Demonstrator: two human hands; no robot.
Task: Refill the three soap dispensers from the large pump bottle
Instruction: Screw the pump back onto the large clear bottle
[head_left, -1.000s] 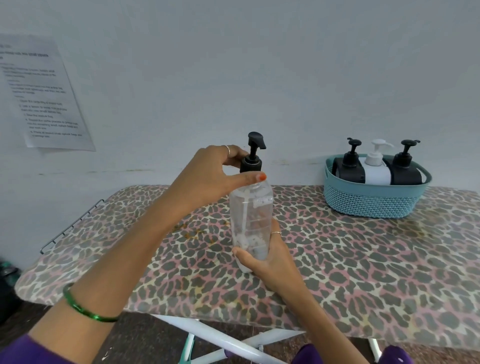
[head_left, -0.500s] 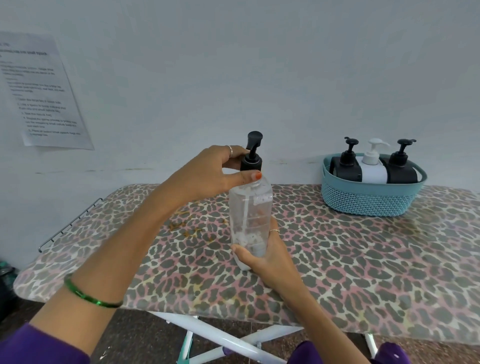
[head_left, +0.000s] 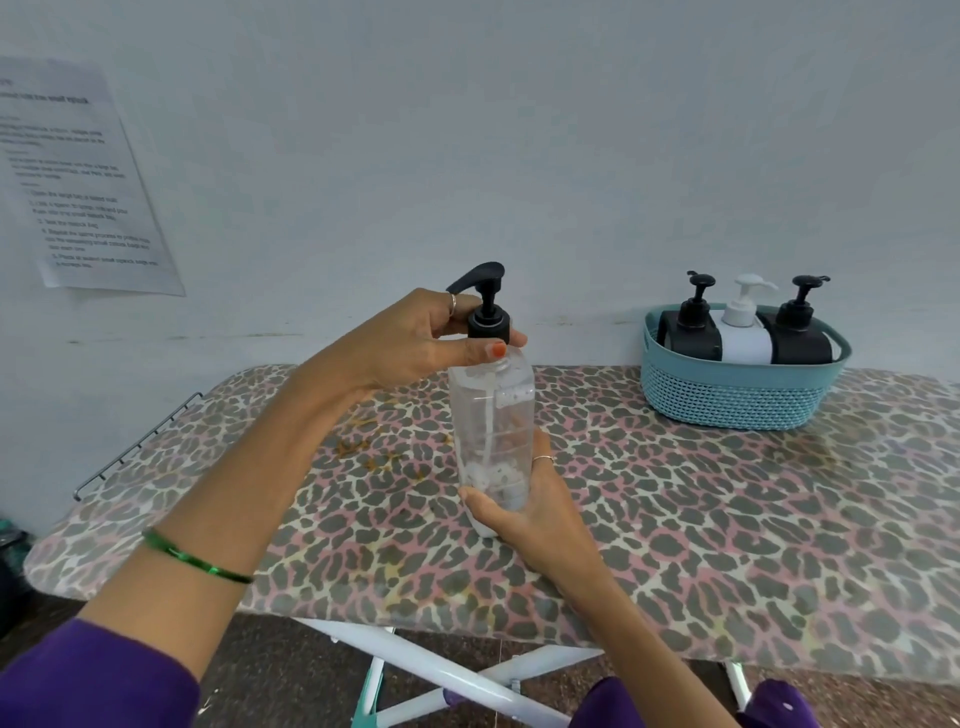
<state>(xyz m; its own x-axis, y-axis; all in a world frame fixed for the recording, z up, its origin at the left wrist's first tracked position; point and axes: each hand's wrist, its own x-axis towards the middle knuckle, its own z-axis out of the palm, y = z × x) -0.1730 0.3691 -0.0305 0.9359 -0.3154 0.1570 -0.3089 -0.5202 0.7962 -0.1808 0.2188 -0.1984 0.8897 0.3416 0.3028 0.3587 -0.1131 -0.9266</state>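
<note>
A large clear pump bottle (head_left: 493, 415) is held upright above the leopard-print ironing board (head_left: 675, 519). My right hand (head_left: 530, 512) grips its base from below. My left hand (head_left: 415, 338) pinches the black pump collar (head_left: 488, 325) at the neck with thumb and fingers; the pump spout points left. A little liquid shows at the bottom of the bottle. Three soap dispensers stand in a teal basket (head_left: 727, 400) at the back right: a black dispenser (head_left: 688, 332), a white dispenser (head_left: 743, 332) and another black dispenser (head_left: 800, 332).
The board stands against a pale wall with a printed paper sheet (head_left: 78, 176) taped at the left. A wire iron rest (head_left: 130, 447) sticks out from the board's left end. White crossed legs (head_left: 441, 670) show under the board.
The pump head has turned, its spout now pointing left. My left hand has shifted its pinch on the collar. My right hand keeps the bottle in the same place.
</note>
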